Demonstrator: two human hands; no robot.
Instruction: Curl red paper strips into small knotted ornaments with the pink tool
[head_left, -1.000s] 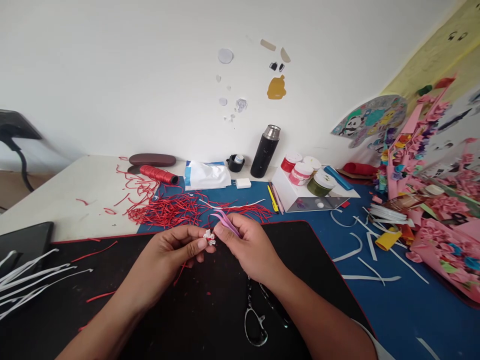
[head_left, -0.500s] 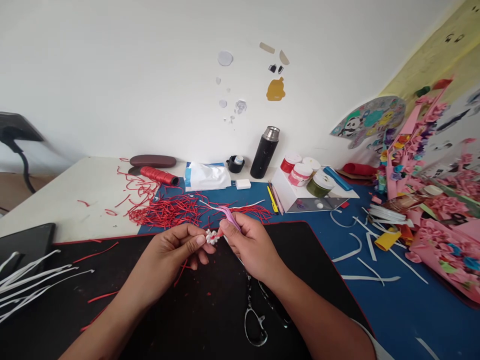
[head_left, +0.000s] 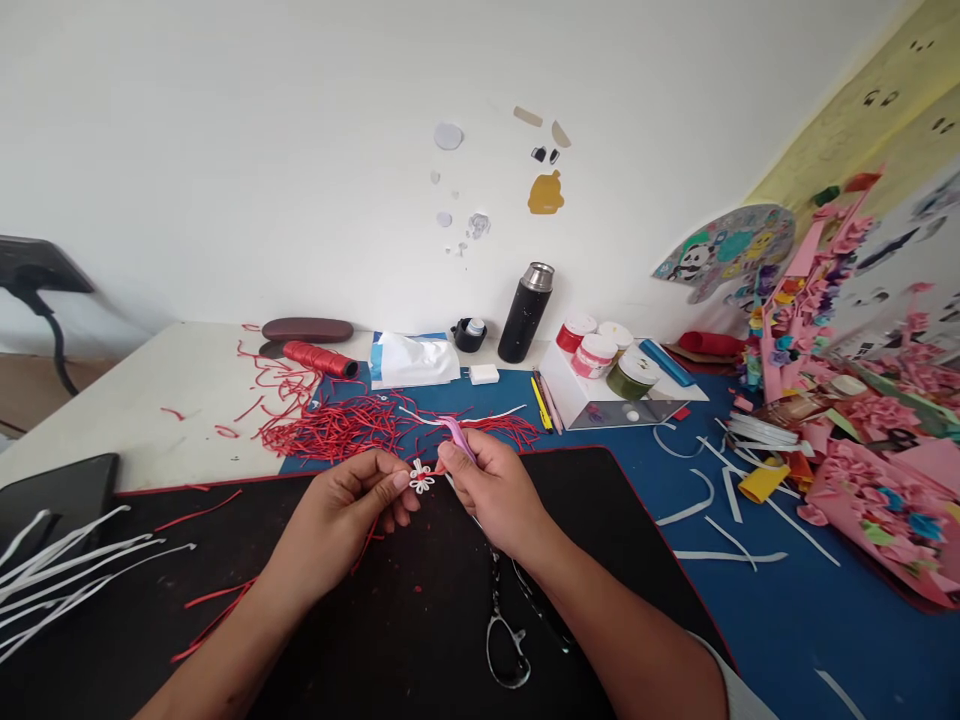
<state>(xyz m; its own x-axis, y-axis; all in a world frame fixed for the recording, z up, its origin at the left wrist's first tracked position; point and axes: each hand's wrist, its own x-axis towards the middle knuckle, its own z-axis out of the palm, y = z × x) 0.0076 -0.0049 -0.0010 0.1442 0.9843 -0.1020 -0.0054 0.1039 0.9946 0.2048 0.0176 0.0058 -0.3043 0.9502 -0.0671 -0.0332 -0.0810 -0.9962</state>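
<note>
My left hand [head_left: 360, 500] pinches the edge of a small white cord flower [head_left: 421, 480] between thumb and fingertips. The flower has looped petals and a red centre. Just right of it, my right hand [head_left: 491, 485] is closed round a slim pink-purple tool [head_left: 459, 437], whose exact kind I cannot make out. Red cord shows between the flower and the right fingertips. Below the right hand, scissors [head_left: 508, 655] lie on the black mat [head_left: 420, 640], partly hidden by the hand. Behind both hands is a heap of cut red cords [head_left: 337, 425].
White cords [head_left: 82, 565] fan out at the left. Along the back stand a red cord spool [head_left: 319, 358], a tissue pack [head_left: 415, 358], a black flask [head_left: 526, 315] and several paint jars [head_left: 596, 355]. White strips [head_left: 731, 555] and pink paper flowers [head_left: 870, 465] lie right.
The flower has turned in my left fingers, so its open petal loops now face me. Both hands stay close together; the view has shifted slightly.
</note>
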